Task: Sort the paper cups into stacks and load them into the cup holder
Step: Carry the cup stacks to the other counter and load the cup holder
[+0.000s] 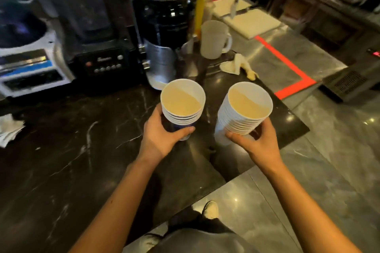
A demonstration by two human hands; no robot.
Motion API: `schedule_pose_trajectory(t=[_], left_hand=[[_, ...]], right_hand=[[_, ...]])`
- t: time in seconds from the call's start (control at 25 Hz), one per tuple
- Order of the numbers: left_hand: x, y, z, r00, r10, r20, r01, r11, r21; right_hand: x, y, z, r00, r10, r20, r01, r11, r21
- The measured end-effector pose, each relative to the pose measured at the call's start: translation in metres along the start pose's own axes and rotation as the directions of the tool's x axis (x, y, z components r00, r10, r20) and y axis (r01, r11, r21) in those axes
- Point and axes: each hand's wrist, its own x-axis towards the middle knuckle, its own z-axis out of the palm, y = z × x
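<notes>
Short paper-cup stack (181,116), blue-sided, is gripped by the left hand (162,139), thumb and fingers curled round it; tall paper-cup stack (239,123), white and tilted, is gripped likewise by the right hand (257,142); both are held over the right end of the dark marble counter (72,139), near each other but apart; further back are seen a blender base (102,61), a white jug (213,39) and a banana peel (236,65).

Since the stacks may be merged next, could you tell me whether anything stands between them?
Nothing visible does: the left hand grips the shorter stack, the right hand the taller stack; only counter shows between them.
</notes>
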Motion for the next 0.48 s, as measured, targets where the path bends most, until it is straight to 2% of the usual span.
schedule_pose_trajectory(t=[0.16, 0.24, 0.36, 0.44, 0.48], left_hand=[[0.015, 0.056, 0.100, 0.988, 0.057, 0.143, -0.063, 0.997, 0.040], [0.019, 0.069, 0.124, 0.979, 0.100, 0.176, -0.107, 0.994, 0.028], [0.030, 0.099, 0.212, 0.937, 0.176, 0.303, -0.196, 0.980, 0.038], [0.032, 0.112, 0.236, 0.917, 0.196, 0.347, -0.202, 0.979, -0.022], [0.033, 0.120, 0.272, 0.878, 0.224, 0.423, -0.225, 0.973, -0.048]], right_hand=[[0.000, 0.018, -0.103, 0.977, -0.036, -0.210, 0.039, 0.999, 0.014], [-0.001, 0.029, -0.125, 0.967, -0.013, -0.255, 0.028, 0.998, 0.057], [-0.011, 0.049, -0.200, 0.913, 0.028, -0.406, 0.001, 0.998, 0.070], [-0.018, 0.055, -0.218, 0.893, 0.047, -0.448, -0.017, 0.997, 0.070], [-0.028, 0.061, -0.246, 0.846, 0.068, -0.530, -0.037, 0.997, 0.069]])
